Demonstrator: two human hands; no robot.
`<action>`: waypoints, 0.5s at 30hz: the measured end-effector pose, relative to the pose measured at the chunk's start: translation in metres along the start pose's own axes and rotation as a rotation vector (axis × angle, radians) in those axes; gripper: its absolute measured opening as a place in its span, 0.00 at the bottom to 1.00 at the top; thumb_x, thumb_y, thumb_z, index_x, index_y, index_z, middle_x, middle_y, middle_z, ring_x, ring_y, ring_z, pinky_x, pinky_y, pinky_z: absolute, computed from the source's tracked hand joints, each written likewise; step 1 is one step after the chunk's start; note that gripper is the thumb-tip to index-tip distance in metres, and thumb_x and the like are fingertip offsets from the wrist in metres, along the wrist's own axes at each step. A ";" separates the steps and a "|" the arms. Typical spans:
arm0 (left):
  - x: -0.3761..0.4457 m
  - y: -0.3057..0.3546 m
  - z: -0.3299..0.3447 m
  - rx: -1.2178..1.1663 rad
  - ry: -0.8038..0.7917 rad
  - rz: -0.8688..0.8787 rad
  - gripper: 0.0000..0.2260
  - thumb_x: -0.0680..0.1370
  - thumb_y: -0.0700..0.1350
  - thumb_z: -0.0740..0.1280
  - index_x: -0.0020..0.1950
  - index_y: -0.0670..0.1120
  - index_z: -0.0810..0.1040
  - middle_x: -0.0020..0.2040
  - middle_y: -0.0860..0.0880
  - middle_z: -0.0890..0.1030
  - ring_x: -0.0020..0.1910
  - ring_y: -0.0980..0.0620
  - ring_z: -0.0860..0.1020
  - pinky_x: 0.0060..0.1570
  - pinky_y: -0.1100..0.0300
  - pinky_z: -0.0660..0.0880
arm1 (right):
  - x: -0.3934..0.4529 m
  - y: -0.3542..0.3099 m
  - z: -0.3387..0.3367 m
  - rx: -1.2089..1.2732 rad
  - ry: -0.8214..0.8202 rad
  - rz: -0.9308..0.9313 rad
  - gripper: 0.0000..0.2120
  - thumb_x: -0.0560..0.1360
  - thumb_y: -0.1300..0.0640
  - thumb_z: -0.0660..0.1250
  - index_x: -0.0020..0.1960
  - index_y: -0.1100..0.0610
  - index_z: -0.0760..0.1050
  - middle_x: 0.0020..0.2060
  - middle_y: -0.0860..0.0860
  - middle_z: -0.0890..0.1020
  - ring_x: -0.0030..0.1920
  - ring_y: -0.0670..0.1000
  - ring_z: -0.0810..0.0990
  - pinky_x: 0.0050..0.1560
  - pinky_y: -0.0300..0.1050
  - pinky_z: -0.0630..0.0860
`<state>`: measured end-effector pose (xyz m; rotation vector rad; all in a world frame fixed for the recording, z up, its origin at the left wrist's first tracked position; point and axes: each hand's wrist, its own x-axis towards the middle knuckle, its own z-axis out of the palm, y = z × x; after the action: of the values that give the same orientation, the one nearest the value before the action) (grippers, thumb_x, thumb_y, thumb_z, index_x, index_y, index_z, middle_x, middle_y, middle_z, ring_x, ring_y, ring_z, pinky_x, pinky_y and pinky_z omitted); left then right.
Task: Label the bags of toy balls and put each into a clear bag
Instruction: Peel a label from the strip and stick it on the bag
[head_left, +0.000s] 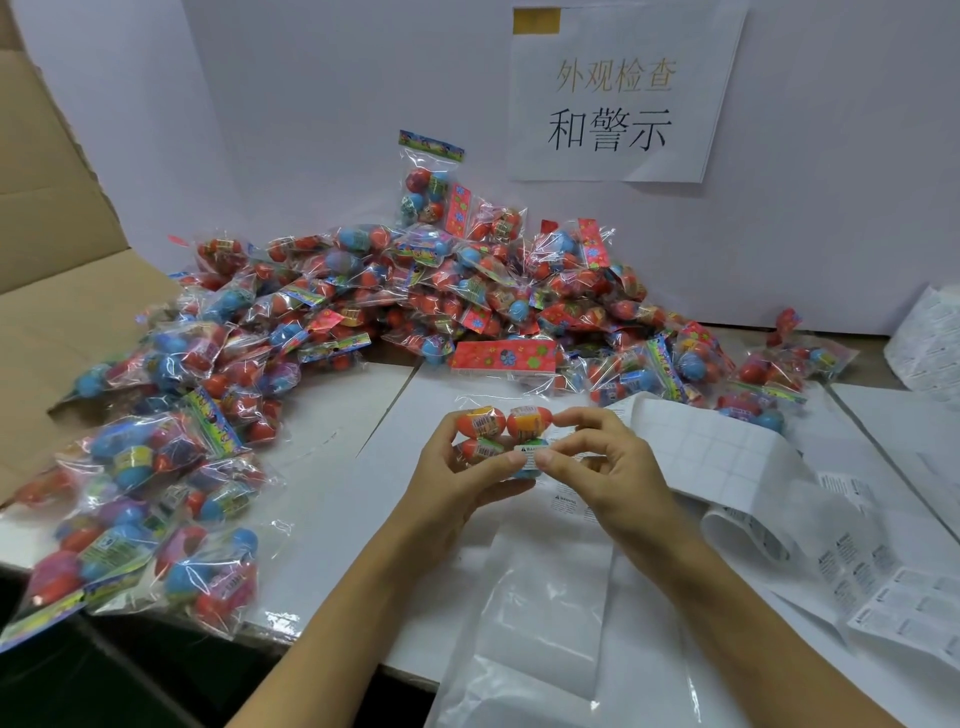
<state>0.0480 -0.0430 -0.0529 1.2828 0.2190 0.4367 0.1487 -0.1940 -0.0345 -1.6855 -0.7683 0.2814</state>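
1. one bag of toy balls, four balls visible, held above the white table, just in front of the heap.
2. left hand curled round it; right hand pinching one white label onto it.
3. one heap of bags behind; one clear bag nearer; label sheets to the right.

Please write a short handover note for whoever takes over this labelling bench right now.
Left hand holds a bag of toy balls above the table. Right hand presses a white warning label onto it.
Unlabelled bags are in a pile behind and to the left; label sheets lie right; clear bags lie in front.
Left to do: finish this label, bag it, then work through the pile.
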 end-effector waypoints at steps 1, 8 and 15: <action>0.000 -0.001 0.000 0.020 0.005 0.011 0.27 0.70 0.45 0.80 0.66 0.46 0.75 0.59 0.42 0.84 0.57 0.39 0.84 0.55 0.49 0.83 | 0.000 0.000 0.000 -0.010 -0.001 -0.004 0.06 0.74 0.55 0.75 0.43 0.57 0.84 0.61 0.46 0.75 0.60 0.52 0.77 0.60 0.57 0.79; -0.001 -0.002 0.000 0.074 0.020 0.066 0.23 0.72 0.42 0.80 0.63 0.46 0.76 0.56 0.44 0.86 0.56 0.41 0.85 0.52 0.53 0.83 | -0.003 0.000 0.004 -0.095 0.043 -0.088 0.04 0.73 0.55 0.76 0.41 0.51 0.82 0.56 0.44 0.76 0.54 0.48 0.76 0.46 0.34 0.74; 0.000 -0.001 -0.002 0.013 0.063 0.057 0.24 0.70 0.41 0.80 0.63 0.46 0.75 0.54 0.41 0.86 0.55 0.39 0.85 0.51 0.54 0.83 | -0.003 0.002 0.006 -0.042 0.351 -0.183 0.22 0.65 0.39 0.75 0.50 0.48 0.70 0.49 0.45 0.73 0.48 0.40 0.74 0.42 0.31 0.74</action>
<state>0.0477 -0.0412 -0.0541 1.2917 0.2394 0.5256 0.1434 -0.1914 -0.0393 -1.6322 -0.6606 -0.1568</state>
